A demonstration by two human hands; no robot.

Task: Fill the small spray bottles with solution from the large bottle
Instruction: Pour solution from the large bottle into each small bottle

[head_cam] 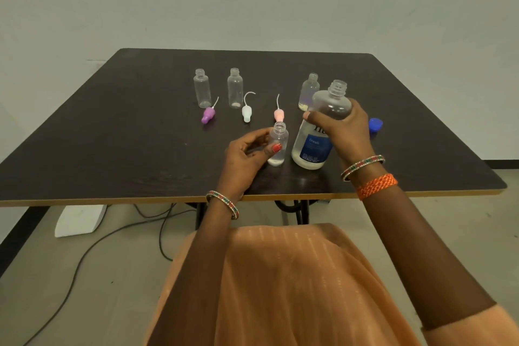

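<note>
Head view, frame centre: the right hand (pixel 341 128) wraps the uncapped large bottle (pixel 318 132), grip clamped, apparently ready to pour. The left hand (pixel 250 153) pinches a small bottle (pixel 278 144) upright beside it, probably steadying it. Both stand on the dark surface (pixel 112 132); cables (pixel 84 255) trail across the floor below.

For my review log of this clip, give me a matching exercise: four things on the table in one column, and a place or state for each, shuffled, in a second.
Things:
1. large bottle
2. blue cap
3. purple spray top
4. nearest small bottle

Places or states:
A. lying on the table in front of the far-left small bottle
B. uncapped, gripped by the right hand
C. held by the left hand, a little liquid at its bottom
D. lying on the table beyond the right hand

Pairs: 1-B, 2-D, 3-A, 4-C
</note>
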